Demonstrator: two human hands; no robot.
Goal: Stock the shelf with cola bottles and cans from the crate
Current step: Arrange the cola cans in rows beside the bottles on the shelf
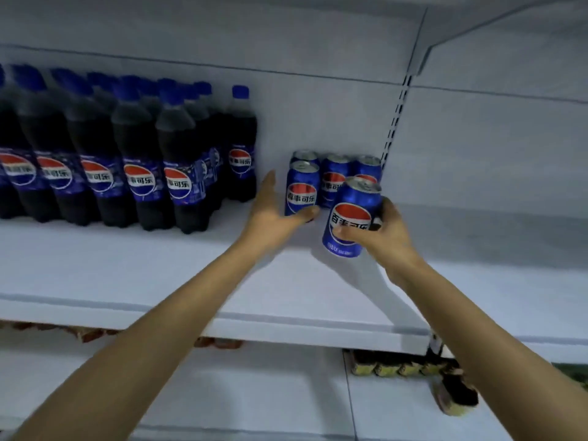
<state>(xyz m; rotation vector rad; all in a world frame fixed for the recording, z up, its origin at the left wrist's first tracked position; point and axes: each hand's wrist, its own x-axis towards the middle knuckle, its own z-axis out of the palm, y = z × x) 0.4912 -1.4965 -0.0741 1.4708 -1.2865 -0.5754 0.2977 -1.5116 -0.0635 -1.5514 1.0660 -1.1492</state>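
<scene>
**A:** Cans (333, 183) first. Where are they?

**B:** Four blue cola cans show, upright in a tight cluster at the back of the shelf (159, 272), near the slotted upright (394, 122) on the right.

**A:** And the grips?

**B:** The right grip (388, 233) has fingers and thumb curled round a fifth can (351, 214), tilted, just in front of the cluster. I cannot tell whether its base touches the shelf. The left grip (276, 211) is wide, fingers straight, with its thumb against the lower front of the front-left can (302, 190).

**A:** Bottles?

**B:** Cola bottles (140, 173) with blue caps stand in rows on the left of the same shelf, with a gap between them and the cans.

**A:** Below?

**B:** Blurred yellow-green packs (391, 367) sit on a lower level.
</scene>
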